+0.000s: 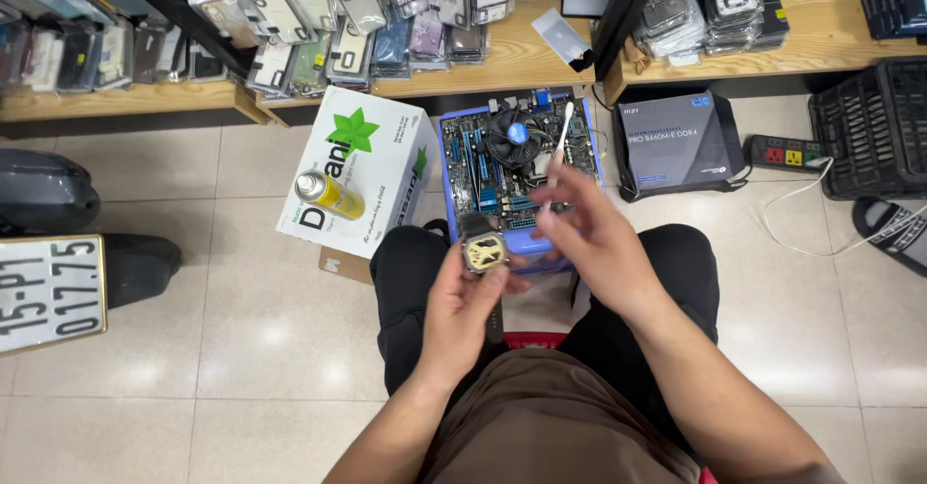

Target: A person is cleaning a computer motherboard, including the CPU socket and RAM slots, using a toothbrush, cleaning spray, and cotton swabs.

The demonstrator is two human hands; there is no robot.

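Hands of a seated person meet above the knees, seen from a head camera looking straight down. The left hand [462, 296] has its grip closed around a small wristwatch [485, 250] with a square pale-gold face and a dark strap, holding it face up by the sides of the case, fingers curled under. The right hand [589, 238] sits just to the right of the watch, its grip pinched shut on a thin white brush [558, 151] whose far end points away from the watch, up over a computer motherboard [517, 160].

The watch looks light and rigid at the case, with a limp strap that hangs below the palm. Its glass face would likely smudge or scratch, so the case edges are the safer place to hold, as the left hand does now. The white tool looks very light and stiff, easy to steer from a fingertip pinch near its lower end.

Beyond the watch, the motherboard, with a round black fan, lies flat on a blue stool [541, 244]. Left of the watch stands a white cardboard box [386, 156] with a green star print, and a yellow spray can [328, 194] lies on it. Right of the motherboard sits a dark grey box [676, 141]. The floor [241, 349] is pale tile.
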